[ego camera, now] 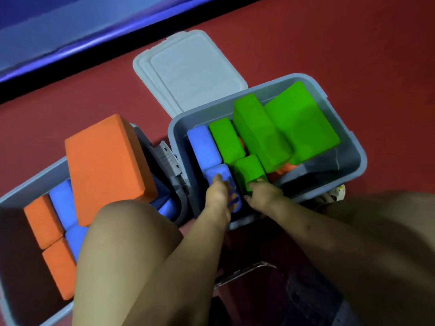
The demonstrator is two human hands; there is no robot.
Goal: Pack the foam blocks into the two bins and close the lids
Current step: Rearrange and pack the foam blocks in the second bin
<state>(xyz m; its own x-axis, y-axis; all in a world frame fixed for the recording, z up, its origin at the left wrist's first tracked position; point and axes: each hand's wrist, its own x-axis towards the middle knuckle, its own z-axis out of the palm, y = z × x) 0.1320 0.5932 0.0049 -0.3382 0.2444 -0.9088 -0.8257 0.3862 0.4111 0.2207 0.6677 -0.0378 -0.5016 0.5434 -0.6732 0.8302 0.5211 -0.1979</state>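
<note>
Two grey bins sit side by side on the red floor (353, 43), and I have both hands down in the right bin (357, 156) at its near-left corner. My left hand (217, 198) rests its fingers on a small blue foam block (217, 171) by the left wall; how tightly those fingers curl I cannot tell, since the block hides part of them. My right hand (264, 195) grips the near end of a small green foam block (249, 170), fingers curled over its edge. Behind these lie a longer blue block (203, 144), a narrow green block (226, 140), and two large green blocks (261, 132) (303, 128) tilted against the far-right corner, with orange foam showing beneath them. The left bin (30, 184) holds two orange blocks (43, 220) (58, 267) and blue blocks (62, 203), and a big orange block (106, 165) leans out over its far rim. Two pale lids (188, 71) lie stacked flat on the floor just beyond the right bin's far-left corner.
</note>
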